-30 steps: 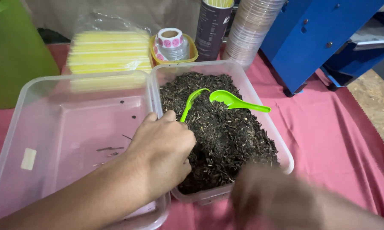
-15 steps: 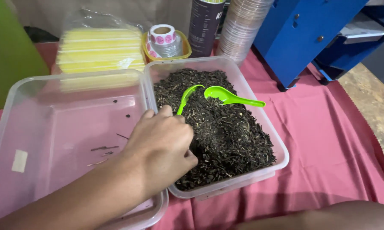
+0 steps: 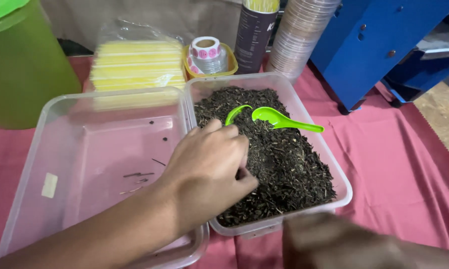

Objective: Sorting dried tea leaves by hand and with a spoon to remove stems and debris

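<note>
As the camera tilts back, change: right hand [image 3: 334, 244] re-enters at the lower edge, blurred.
Empty tub [image 3: 60, 164]: only stray bits, left of the hand.
Left hand [image 3: 209, 169]: shifted deeper over the leaf tub [image 3: 329, 149], fingers [image 3: 229, 137] clenched on the green spoon [image 3: 234, 113] handle.
Second spoon [image 3: 284, 120]: lying on dark leaves [image 3: 284, 164].
Right fingers: cannot tell.

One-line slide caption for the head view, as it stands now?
Left hand digs into dark dried leaves in a clear tub holding two green spoons; blurred right hand at bottom edge.
</note>
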